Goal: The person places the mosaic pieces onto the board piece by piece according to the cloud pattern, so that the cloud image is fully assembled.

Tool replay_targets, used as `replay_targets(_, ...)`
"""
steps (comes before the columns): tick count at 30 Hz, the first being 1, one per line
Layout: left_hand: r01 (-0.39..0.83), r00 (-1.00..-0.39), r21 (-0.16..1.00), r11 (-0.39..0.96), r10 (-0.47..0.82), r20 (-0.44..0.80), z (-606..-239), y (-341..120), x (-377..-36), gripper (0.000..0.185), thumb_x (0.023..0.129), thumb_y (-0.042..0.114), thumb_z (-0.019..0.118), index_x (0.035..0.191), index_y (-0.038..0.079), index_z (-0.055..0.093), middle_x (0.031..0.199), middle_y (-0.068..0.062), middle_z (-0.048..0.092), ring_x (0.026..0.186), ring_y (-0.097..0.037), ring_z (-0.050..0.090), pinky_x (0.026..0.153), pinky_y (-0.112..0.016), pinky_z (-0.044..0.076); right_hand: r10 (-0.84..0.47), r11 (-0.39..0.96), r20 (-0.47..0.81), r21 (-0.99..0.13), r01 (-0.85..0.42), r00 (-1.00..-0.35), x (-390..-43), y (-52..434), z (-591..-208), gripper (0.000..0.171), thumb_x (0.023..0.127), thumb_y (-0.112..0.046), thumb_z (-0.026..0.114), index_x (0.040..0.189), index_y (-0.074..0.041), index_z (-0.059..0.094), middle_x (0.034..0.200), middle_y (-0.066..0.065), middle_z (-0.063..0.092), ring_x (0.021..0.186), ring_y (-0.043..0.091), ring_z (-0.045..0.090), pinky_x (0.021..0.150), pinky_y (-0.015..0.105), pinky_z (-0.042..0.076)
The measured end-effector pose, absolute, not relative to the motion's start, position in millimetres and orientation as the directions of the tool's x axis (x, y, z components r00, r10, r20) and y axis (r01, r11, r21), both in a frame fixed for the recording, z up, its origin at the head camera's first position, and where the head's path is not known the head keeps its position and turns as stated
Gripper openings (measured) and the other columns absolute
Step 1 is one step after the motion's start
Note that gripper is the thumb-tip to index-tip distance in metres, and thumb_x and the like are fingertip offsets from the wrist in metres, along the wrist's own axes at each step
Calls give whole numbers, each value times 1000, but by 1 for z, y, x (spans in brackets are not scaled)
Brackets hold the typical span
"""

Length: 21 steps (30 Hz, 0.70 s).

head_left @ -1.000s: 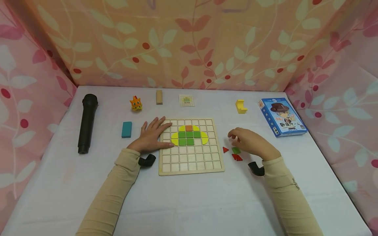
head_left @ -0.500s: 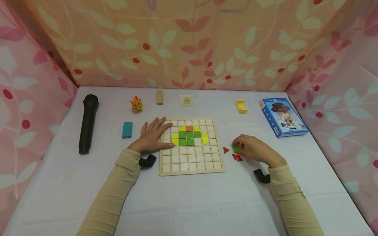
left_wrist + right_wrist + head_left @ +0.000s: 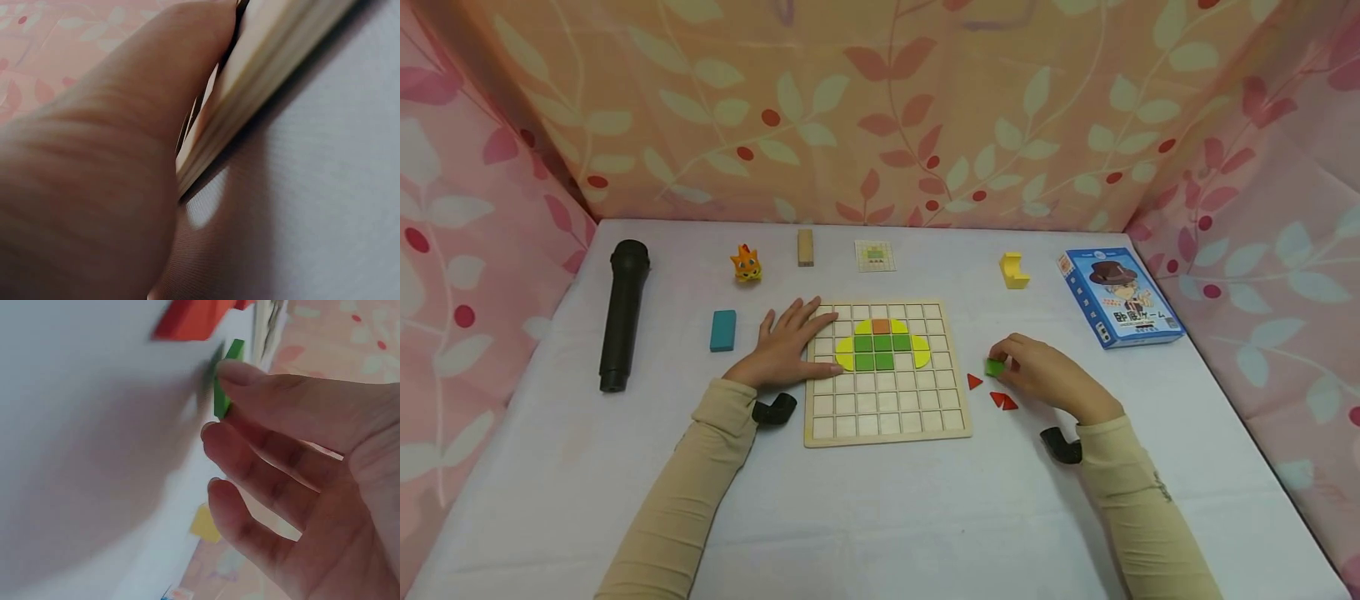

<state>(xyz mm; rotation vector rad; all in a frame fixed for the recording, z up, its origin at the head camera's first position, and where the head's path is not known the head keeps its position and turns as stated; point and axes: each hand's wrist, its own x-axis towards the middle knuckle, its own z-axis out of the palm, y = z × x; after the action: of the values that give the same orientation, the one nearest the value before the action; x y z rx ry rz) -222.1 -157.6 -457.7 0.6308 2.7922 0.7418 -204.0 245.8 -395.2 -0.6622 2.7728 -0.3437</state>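
Observation:
My left hand (image 3: 784, 348) lies spread over the left edge of a wooden grid board (image 3: 887, 425), thumb and fingers straight on its squares. In the left wrist view the thumb runs along the board's side (image 3: 250, 81). On the board, green square tiles (image 3: 862, 361), yellow rounded tiles (image 3: 844, 353) and an orange tile (image 3: 880, 326) form a mushroom-like shape. Right of the board, my right hand (image 3: 1041, 371) pinches a green square tile (image 3: 222, 394) between thumb and fingers. The other fingers curl loosely. Several red triangle tiles (image 3: 974, 382) lie just below that hand.
Behind the board are a small pattern card (image 3: 875, 256), a wooden block (image 3: 805, 248), an orange toy figure (image 3: 747, 263) and a yellow piece (image 3: 1014, 271). A blue game box (image 3: 1118, 297) lies right; a teal block (image 3: 722, 331) and black microphone (image 3: 623, 317) lie left.
My right hand came down to the green square tile, took it between thumb and fingers, and moved it slightly up and left. My left hand stayed on the board.

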Motion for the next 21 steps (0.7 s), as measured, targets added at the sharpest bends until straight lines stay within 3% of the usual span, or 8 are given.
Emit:
replay_targets(10,353,-894,509,785,444,-64,-458,-158,-222,89,80,60,67,151,24,29,161,-8,8,148,-33,-1,110,-64,-6,-526,830,-171,-315,-460,-833,-208,199,-391,26,87,-15,71,113,-13,65,103,-3,59,81,12,54,72,26,50)
replay_targets(21,354,-892,510,784,447,-67,-458,-158,-222,89,80,61,67,152,26,28,162,-7,6,148,-32,-2,111,-62,-7,-702,695,-56,-269,-666,-710,-214,159,-403,22,87,-16,72,107,-11,66,104,-3,60,86,8,59,79,27,52)
